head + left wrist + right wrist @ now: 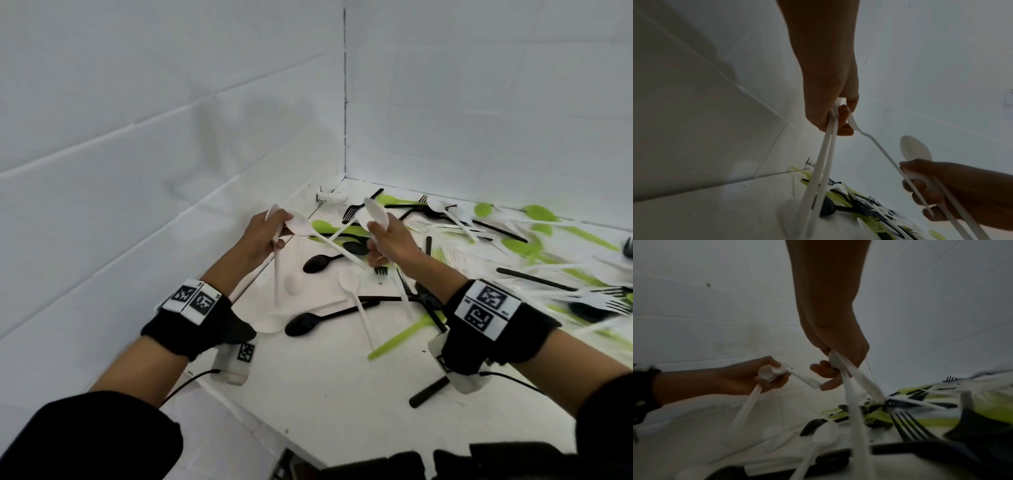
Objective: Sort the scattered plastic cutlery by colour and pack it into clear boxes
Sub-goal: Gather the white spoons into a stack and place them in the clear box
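Observation:
Both hands are raised over the white table (342, 394) near the corner. My left hand (270, 236) grips a few white spoons (276, 274), bowls up and handles hanging down; the left wrist view shows those handles (824, 162) below the left hand (832, 113). One white spoon (299, 222) slants from the left fingers to the right hand's fingers. My right hand (383, 240) grips its own white spoons (375, 212), bowls up. Their handles (855, 402) drop from the right hand (838, 363). No clear box is in view.
Black, green and white cutlery is strewn over the table: black spoons (317, 263) (305, 323), a white spoon (349, 284), a green knife (400, 337) and white forks (603, 301). White walls close in on the left and at the back. A small white object (329, 196) sits in the corner.

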The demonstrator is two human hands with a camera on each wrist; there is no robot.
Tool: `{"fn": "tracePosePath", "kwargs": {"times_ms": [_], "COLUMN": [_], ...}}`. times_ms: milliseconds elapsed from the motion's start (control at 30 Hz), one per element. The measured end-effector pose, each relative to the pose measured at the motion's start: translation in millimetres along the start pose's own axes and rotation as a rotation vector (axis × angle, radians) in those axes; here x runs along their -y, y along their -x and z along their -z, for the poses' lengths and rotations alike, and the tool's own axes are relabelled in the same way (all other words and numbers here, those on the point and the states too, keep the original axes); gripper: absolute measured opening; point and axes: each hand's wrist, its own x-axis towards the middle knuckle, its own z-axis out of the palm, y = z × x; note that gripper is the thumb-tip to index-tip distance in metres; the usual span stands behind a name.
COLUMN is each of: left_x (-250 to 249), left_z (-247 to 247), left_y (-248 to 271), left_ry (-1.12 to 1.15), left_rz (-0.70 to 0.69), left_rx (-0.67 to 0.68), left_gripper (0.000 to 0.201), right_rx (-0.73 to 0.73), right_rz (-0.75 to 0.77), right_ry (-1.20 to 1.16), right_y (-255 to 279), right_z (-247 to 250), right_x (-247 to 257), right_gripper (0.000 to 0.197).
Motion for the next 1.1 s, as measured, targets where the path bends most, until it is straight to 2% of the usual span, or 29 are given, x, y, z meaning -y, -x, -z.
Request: {"fn": "tracePosePath", "kwargs": {"times_ms": [133, 233, 367, 467, 500, 567, 667, 767, 833, 900, 967, 1100], "left_x": [-2.6, -4.3, -4.6, -2.9, -2.7, -1.5, -1.0, 4.8, 14.5, 26.5, 37.4, 46.7], "left_z": [3.7, 5.5, 11.2, 14.1, 13.8, 18.5, 24.5, 32.1, 35.6, 44.0, 52.7, 60.1], "left_y": [-2.5, -0.9, 7.9, 13.7, 15.2, 22.0, 28.9, 36.1, 37.4, 43.3, 47.6, 52.6], "left_ry": [0.079, 0.097, 0.036, 0.076, 0.04, -0.083, -0.278, -0.606, -0.889, -1.13, -1.257, -1.305], "left_rz": [-0.016, -0.036, -0.048, -0.022, -0.021, -0.037, -0.064, -0.027, 0.014, 0.073, 0.143, 0.152], "left_rx": [-0.052, -0.081, -0.063, -0.005, 0.011, 0.029, 0.073, 0.17, 0.274, 0.341, 0.375, 0.382], "left_gripper": [0.016, 0.012, 0.013, 0.016, 0.015, 0.012, 0.011, 0.009, 0.017, 0.027, 0.034, 0.035], "right_rx": [0.142, 0.209, 0.243, 0.259, 0.251, 0.246, 0.219, 0.137, 0.06, 0.016, -0.005, 0.055], "right_rz": [-0.116, -0.147, -0.073, 0.005, 0.033, 0.059, 0.036, 0.085, 0.115, 0.144, 0.153, 0.198], "right_ry": [0.15, 0.256, 0.499, 0.803, 0.892, 0.958, 0.922, 0.767, 0.649, 0.529, 0.412, 0.216], "right_y": [-0.1, 0.1, 1.5, 5.1, 6.0, 7.5, 5.7, 5.2, 5.1, 7.1, 8.3, 10.8], "right_z": [-14.7, -20.1, -21.2, -21.7, -20.9, -24.3, -25.4, -26.4, -25.0, -29.1, -33.3, -37.2], "right_x": [-10.0, -18.7, -26.0, -29.8, -31.2, -34.2, -34.8, -31.3, -25.9, -14.9, -2.8, 15.5], "right_gripper": [0.025, 0.03, 0.033, 0.067, 0.073, 0.073, 0.067, 0.059, 0.053, 0.039, 0.022, 0.026]}}
